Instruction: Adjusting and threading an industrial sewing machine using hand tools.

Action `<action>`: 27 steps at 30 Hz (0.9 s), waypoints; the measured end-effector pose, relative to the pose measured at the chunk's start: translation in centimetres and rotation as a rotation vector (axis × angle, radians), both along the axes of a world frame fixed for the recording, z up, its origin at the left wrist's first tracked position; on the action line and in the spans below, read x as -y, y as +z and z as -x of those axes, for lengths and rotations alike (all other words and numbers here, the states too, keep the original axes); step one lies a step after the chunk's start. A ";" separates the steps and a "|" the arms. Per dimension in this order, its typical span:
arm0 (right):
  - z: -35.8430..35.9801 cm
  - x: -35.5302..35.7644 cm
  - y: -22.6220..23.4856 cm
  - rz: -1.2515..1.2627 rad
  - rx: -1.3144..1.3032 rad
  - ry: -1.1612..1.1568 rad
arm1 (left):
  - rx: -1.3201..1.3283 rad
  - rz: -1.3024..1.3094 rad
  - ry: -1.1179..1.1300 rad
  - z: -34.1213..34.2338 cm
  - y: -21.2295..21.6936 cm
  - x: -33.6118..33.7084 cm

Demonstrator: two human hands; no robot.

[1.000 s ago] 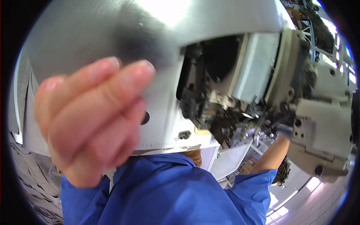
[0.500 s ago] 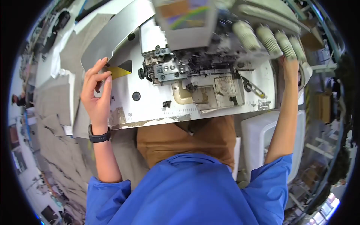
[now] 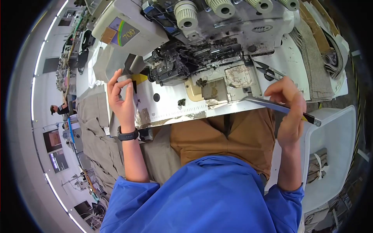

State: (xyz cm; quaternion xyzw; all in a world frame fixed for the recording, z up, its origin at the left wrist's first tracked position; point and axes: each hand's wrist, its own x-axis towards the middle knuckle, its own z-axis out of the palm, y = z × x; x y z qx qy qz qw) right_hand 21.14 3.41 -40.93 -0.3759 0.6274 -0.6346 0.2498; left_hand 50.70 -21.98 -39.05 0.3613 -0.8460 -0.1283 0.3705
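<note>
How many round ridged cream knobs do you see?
4 along the top edge: leftmost, a ridged cream knob, then second knob, third knob, and rightmost, fourth knob. More may be hidden.

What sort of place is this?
Likely a garment workshop: an industrial sewing machine up front, grey-brown cloth heaped at left, and a tied bundle in a white bin at right.

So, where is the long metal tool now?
In the head view, the long metal tool is right of centre in the right hand, its tip by the front edge of the sewing-machine table, its dark end near the white bin.
</note>
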 end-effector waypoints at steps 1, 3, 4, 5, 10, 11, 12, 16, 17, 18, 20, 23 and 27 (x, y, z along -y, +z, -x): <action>-0.1 0.1 0.2 -0.028 0.008 0.047 | 0.023 0.027 -0.002 0.0 0.0 0.0; -0.1 0.7 0.8 -0.021 0.204 0.157 | 0.071 0.069 0.003 0.0 0.1 -0.1; -0.6 1.5 0.9 0.014 0.163 0.127 | 0.091 0.090 0.007 0.1 0.2 -0.1; -1.0 2.2 1.0 0.023 0.115 0.116 | 0.098 0.097 0.005 0.1 0.2 -0.2; -2.4 5.1 0.2 0.029 -0.228 0.141 | 0.104 0.112 -0.001 0.1 0.1 -0.3; -2.5 5.4 0.0 0.026 -0.274 0.144 | 0.101 0.110 0.000 0.1 0.1 -0.3; -2.6 5.8 -0.3 0.024 -0.320 0.147 | 0.111 0.115 -0.008 0.0 0.1 -0.3; -3.1 6.8 -0.5 0.014 -0.436 0.137 | 0.140 0.147 -0.020 -0.1 0.1 0.0; -3.3 7.0 -0.4 0.014 -0.369 0.106 | 0.144 0.166 -0.020 -0.1 0.2 0.0; -3.6 7.0 -0.3 -0.007 -0.294 0.071 | 0.121 0.145 -0.021 -0.1 0.3 0.0; -4.0 7.0 0.0 -0.088 -0.046 0.028 | 0.075 0.117 -0.025 0.0 0.7 0.0; -4.8 7.6 0.1 0.056 0.322 -0.003 | 0.018 -0.078 0.075 0.5 1.9 -0.6; -5.6 9.0 0.5 0.001 0.540 -0.046 | 0.067 -0.027 -0.289 2.7 3.5 -0.1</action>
